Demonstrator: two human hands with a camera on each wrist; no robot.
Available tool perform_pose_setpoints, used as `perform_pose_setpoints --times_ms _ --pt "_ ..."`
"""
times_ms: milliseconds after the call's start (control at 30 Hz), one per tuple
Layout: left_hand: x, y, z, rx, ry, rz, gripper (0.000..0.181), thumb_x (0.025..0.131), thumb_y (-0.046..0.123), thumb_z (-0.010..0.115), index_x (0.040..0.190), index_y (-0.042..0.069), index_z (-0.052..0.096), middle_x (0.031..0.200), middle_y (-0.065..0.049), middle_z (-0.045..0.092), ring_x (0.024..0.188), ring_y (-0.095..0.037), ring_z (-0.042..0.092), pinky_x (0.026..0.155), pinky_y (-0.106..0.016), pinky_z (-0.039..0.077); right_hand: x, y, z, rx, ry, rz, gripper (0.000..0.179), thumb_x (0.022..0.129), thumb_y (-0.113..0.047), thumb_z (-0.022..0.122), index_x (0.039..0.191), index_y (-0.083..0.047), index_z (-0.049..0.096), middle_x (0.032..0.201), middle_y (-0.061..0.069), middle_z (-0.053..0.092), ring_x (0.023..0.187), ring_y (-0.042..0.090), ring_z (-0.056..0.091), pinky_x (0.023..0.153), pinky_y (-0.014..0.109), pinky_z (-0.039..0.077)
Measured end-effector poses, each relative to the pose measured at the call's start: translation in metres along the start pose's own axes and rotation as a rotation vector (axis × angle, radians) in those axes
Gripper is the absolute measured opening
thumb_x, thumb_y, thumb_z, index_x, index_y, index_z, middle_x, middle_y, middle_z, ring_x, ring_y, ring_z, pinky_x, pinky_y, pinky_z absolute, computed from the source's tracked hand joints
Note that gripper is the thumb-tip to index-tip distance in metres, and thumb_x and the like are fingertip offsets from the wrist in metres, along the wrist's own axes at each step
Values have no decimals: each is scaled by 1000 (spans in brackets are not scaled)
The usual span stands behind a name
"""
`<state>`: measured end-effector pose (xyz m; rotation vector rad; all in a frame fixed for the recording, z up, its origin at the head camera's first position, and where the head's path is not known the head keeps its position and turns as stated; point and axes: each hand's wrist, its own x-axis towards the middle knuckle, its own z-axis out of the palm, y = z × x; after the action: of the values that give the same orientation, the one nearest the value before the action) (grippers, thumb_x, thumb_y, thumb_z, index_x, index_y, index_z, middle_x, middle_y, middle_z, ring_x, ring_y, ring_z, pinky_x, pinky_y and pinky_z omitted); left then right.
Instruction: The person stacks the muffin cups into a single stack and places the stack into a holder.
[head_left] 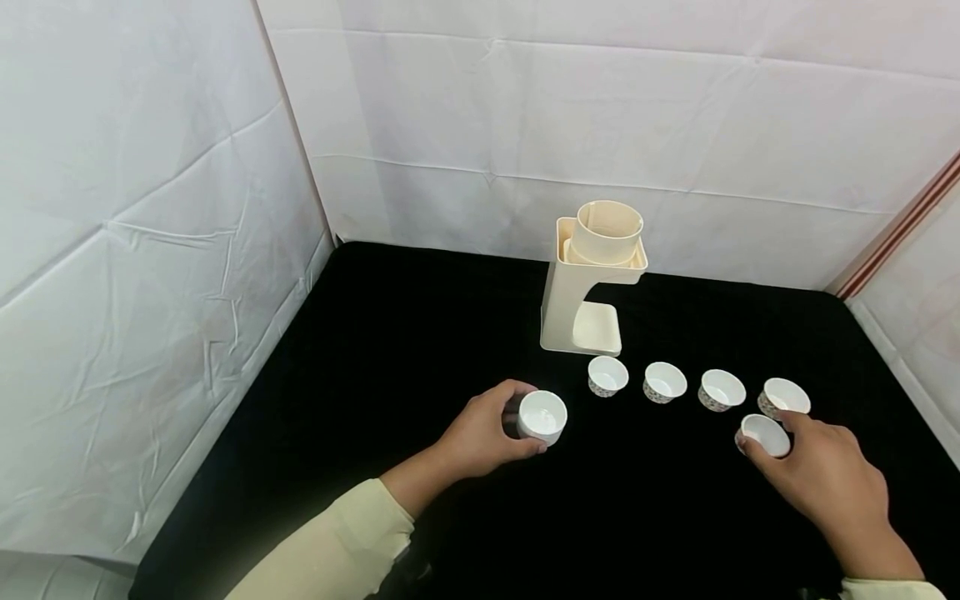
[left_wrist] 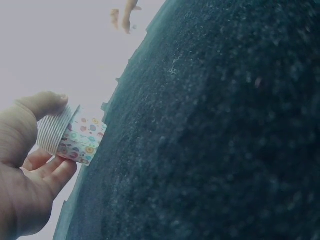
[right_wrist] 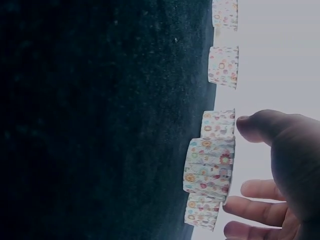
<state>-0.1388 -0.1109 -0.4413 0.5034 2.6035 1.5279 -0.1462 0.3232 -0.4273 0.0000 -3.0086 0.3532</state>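
Note:
My left hand [head_left: 483,425] holds a nested stack of white paper baking cups [head_left: 542,417] between thumb and fingers, mouths facing up. In the left wrist view the stack's many rims [left_wrist: 52,131] and the printed side [left_wrist: 84,137] of its lowest cup show. Over at the right, my right hand [head_left: 828,475] reaches around a single paper baking cup [head_left: 767,439] standing on the black cloth. Its thumb [right_wrist: 255,125] and fingers [right_wrist: 257,207] straddle that cup [right_wrist: 210,167] around rim height in the right wrist view, spread apart with loosely bent tips.
Several matching cups stand in a row behind, including a left one [head_left: 607,377] and a right one [head_left: 786,398]. A cream dispenser-like stand [head_left: 557,312] with a round tube [head_left: 606,246] on top is at the back. White fabric walls [head_left: 480,108] enclose the black tabletop [head_left: 420,333].

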Motion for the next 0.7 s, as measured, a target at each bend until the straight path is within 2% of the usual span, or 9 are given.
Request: perform_pose_setpoints --times_ms 300,700 --pt "0 -1 0 4 5 7 66 80 17 91 135 11 56 127 -4 62 113 -19 67 93 -24 55 1 0 4 -5 -6 10 77 89 -71 64 132 -8 60 113 30 64 102 52 55 41 53 39" --pt "-1 1 0 18 0 -16 66 80 19 91 135 11 56 127 -3 62 115 -19 66 95 -26 55 2 2 6 17 12 4 76 89 -68 66 134 -7 61 118 32 63 103 53 55 41 52 38"
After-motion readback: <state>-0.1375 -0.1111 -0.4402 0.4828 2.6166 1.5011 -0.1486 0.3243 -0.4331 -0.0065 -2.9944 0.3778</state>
